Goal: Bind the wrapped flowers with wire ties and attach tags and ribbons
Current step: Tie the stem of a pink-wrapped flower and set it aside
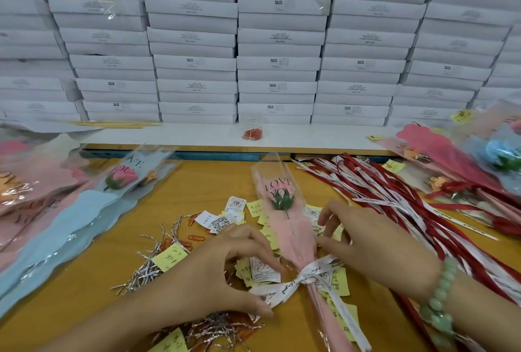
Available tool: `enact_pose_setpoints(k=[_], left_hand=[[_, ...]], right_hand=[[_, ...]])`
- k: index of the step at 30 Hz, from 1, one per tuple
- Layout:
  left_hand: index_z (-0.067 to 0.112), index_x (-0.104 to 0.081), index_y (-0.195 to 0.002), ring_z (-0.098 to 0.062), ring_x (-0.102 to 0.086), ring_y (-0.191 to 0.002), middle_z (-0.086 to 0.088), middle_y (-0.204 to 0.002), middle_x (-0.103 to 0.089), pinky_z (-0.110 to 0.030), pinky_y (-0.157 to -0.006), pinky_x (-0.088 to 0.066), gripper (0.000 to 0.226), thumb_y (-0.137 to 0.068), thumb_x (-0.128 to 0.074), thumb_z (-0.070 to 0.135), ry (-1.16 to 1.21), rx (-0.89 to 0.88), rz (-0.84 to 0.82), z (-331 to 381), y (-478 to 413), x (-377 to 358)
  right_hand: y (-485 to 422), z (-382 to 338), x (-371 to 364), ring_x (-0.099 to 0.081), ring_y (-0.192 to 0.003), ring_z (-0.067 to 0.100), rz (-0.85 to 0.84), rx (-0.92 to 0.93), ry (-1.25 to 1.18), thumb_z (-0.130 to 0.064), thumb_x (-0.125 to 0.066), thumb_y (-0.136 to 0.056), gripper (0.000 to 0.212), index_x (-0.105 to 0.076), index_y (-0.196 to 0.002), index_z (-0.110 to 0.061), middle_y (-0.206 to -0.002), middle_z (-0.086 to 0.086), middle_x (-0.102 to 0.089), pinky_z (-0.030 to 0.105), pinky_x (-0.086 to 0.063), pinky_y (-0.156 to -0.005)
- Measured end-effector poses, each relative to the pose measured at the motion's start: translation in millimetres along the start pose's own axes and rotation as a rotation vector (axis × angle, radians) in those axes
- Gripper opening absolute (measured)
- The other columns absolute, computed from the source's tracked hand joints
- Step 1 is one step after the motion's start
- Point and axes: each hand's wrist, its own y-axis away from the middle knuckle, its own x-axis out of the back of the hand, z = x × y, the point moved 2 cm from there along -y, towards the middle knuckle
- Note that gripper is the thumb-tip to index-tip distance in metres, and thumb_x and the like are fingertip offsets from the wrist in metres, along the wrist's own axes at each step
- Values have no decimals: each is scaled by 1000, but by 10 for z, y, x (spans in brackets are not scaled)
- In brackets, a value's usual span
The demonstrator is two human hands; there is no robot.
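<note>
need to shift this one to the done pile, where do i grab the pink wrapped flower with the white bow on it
Pinch the pink wrapped flower by its narrow stem end just below the white bow, coming from above and gripping across it. There the wrap is gathered tight; the wide clear top round the bud is loose and would likely crumple.

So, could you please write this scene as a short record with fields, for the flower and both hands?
flower: wrapped flower, pink paper, clear sleeve, lying on the table
ribbon: white ribbon tied in a bow round the stem
left hand: pinches the bow's left end
right hand: fingers curled at the wrap's right edge; grip unclear
supplies: silver wire ties, yellow tags, loose ribbons
behind: stacked white boxes
</note>
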Motion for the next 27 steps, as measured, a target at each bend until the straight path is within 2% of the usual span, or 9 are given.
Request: enact_pose_setpoints(k=[2, 5, 11, 13, 16, 19, 21, 23, 27], left_hand=[[51, -62, -116, 3, -47, -121, 26, -121, -52, -14, -96, -35, 53, -67, -81, 55, 41, -3, -25, 2, 9, 0], [55, -51, -127, 9, -42, -126, 28, -129, -47, -23, -106, -32, 51, -79, -68, 62, 36, 12, -50, -4, 20, -55], [63, -42, -130, 17, -28, -129, 45, -133, -31, -21, -108, -27, 41, -89, -49, 64, -77, -6, -99, -8, -12, -180], [64, -42, -129, 19, -29, -129, 45, -133, -32, -18, -106, -28, 40, -89, -47, 64, -67, 11, -49, -27, -21, -175], [64, -42, -125, 19, -38, -120, 38, -123, -41, -17, -99, -34, 37, -88, -45, 64, -55, 73, 77, -72, -24, -143], [58, -45, -117, 14, -53, -96, 34, -110, -52, -18, -82, -43, 30, -88, -44, 62, -53, 110, 237, -100, -34, -94], [51, -47, -109, 1, -62, -85, 24, -107, -63, -23, -75, -49, 24, -87, -48, 60, 31, 150, 327, -122, -50, -61], [47, -48, -102, 1, -66, -85, 13, -104, -71, -27, -76, -50, 26, -81, -52, 62, 191, 175, 380, -145, -80, -40], [37, -50, -121, -13, -73, -93, 2, -121, -66, -27, -85, -57, 61, -71, -76, 60, 603, 190, 449, -224, -129, -14]], right_hand=[[-17, -17, -50, -56, -67, 2, 27, -15, -100, -51, -52, -92, 20, -42, -104, -38, -93, -19, -59, 21, -47, -60], [-23, -27, -166, -55, -62, 0, 27, -30, -197, -49, -56, -90, 23, -39, -99, -36, -89, -13, -62, 20, -41, -52], [-65, -53, -177, -51, -56, 2, 64, -32, -458, -18, -68, -87, 19, -49, -90, -22, -81, -5, -60, 19, -43, -54], [-74, -54, -147, -52, -58, 4, 71, -52, -591, -8, -67, -87, 16, -53, -87, -16, -77, -2, -59, 22, -46, -57], [-67, -62, -117, -53, -57, 2, 75, -64, -779, -1, -66, -87, 12, -57, -86, -9, -72, -4, -57, 15, -44, -54], [-47, -105, -94, -51, -50, 1, 76, -87, -955, -2, -66, -87, 9, -58, -87, -4, -67, -7, -59, 10, -40, -48], [-28, -145, -72, -46, -42, 0, 60, -121, -1084, -3, -65, -88, 9, -57, -88, -3, -63, -7, -58, 10, -35, -40], [2, -186, -50, -39, -39, 3, 40, -153, -1152, -7, -67, -87, 11, -56, -89, -5, -69, 0, -59, 13, -28, -36], [91, -308, -55, -42, -39, 0, -33, -138, -1205, -7, -70, -84, 15, -57, -89, -4, -83, -1, -63, 11, -29, -36]])
